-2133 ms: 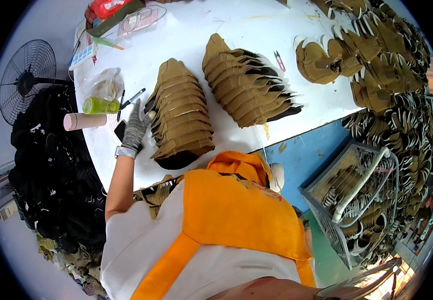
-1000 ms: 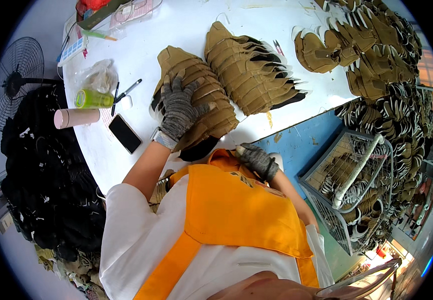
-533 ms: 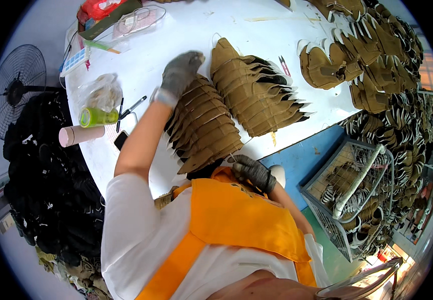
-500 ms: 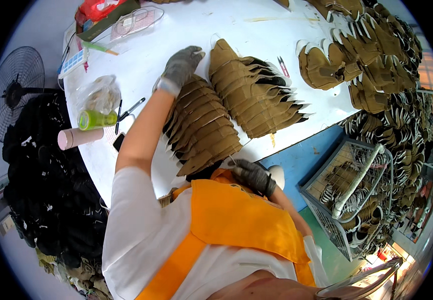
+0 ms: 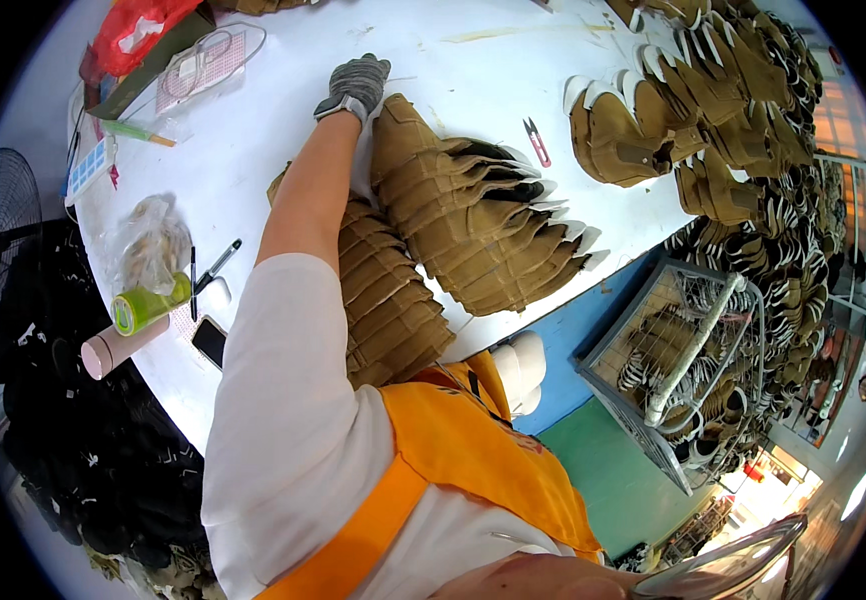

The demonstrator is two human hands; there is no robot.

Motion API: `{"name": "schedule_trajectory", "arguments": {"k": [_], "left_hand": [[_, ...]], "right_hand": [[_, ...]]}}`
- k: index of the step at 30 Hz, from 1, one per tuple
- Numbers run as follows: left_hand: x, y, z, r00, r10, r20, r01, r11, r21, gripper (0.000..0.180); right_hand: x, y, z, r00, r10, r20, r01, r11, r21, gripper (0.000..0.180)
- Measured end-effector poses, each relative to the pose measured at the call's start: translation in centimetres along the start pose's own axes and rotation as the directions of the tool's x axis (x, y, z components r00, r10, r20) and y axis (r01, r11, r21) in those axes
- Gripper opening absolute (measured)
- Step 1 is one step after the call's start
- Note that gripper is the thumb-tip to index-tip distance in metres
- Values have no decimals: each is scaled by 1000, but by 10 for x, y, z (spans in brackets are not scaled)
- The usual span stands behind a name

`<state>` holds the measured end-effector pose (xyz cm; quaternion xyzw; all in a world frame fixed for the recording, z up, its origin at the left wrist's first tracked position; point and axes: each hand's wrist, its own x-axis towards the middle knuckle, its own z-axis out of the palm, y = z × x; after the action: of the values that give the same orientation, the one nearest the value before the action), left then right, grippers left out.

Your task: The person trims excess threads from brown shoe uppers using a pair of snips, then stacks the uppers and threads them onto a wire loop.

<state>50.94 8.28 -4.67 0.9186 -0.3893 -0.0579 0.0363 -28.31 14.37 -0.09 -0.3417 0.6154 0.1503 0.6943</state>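
Note:
My left hand, in a grey glove, is at the far side of the white table with its fingers curled closed. A thin line runs right from its fingertips; I cannot tell whether it is thread. Just below that hand stands the far end of a row of overlapping brown shoe uppers with pale and dark linings. A second row of brown uppers lies to its left, partly covered by my left forearm, its near end at my orange apron. My right hand does not show.
Red thread snips lie right of the rows, near more brown uppers. At left are a green container, a pink bottle, pens and a phone. A wire trolley stands right of the table.
My left hand has moved a little farther away, off the left row's end. My right hand has left view from the near end of the rows. The whole view has shifted and tilted.

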Motion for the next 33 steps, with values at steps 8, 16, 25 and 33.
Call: {"name": "schedule_trajectory", "arguments": {"k": [8,16,25,33], "left_hand": [[-26,-73,-17,980,-165,112,197,725,-660,39],[-131,-77,-56,916,-158,369,398,476,-784,32],[-117,-58,-1,877,-272,396,480,465,-744,44],[-60,-28,-1,874,-182,452,483,439,-757,37]], "right_hand": [[9,-66,32,995,-73,62,79,991,-109,21],[16,-96,67,987,-112,119,130,978,-165,21],[13,-117,91,981,-129,143,158,965,-209,22],[11,-119,100,983,-127,136,153,967,-202,23]]}}
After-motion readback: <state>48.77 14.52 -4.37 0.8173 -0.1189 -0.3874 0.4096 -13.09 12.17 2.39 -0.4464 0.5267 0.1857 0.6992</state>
